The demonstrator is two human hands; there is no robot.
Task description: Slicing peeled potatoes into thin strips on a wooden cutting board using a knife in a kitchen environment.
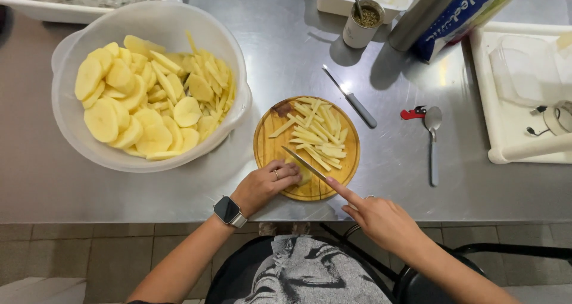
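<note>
Right hand: the right hand (pixel 381 219) is closed around the handle of a knife (pixel 305 164), forefinger stretched along the back of the blade; the blade slants up and left over the near edge of the round wooden cutting board (pixel 269 142).
Left hand: the left hand (pixel 266 184), with a ring and a dark wristwatch (pixel 229 211), is curled with fingertips pressing a pale potato piece (pixel 302 174) on the board's near edge, just beside the blade.
On the board: a loose heap of potato sticks (pixel 316 134) covers the far and right part of the board.
Surface: the board lies on a brushed steel bench (pixel 286 54); a tiled floor shows beyond the bench's near edge, under the person's lap.
Left of the board: a large white plastic bowl (pixel 71 131), touching the board's edge, holds potato slices (pixel 128 110) and some sticks.
Right of the board: a second knife (pixel 351 98) with a grey handle lies just beside it; further right a metal spoon (pixel 433 143) and a small red tool (pixel 413 113).
Beyond the board: an open tin (pixel 362 24) with a utensil standing in it, a steel cylinder (pixel 424 12), a blue and white package (pixel 462 15).
Far right of the board: a white tray (pixel 512 125).
</note>
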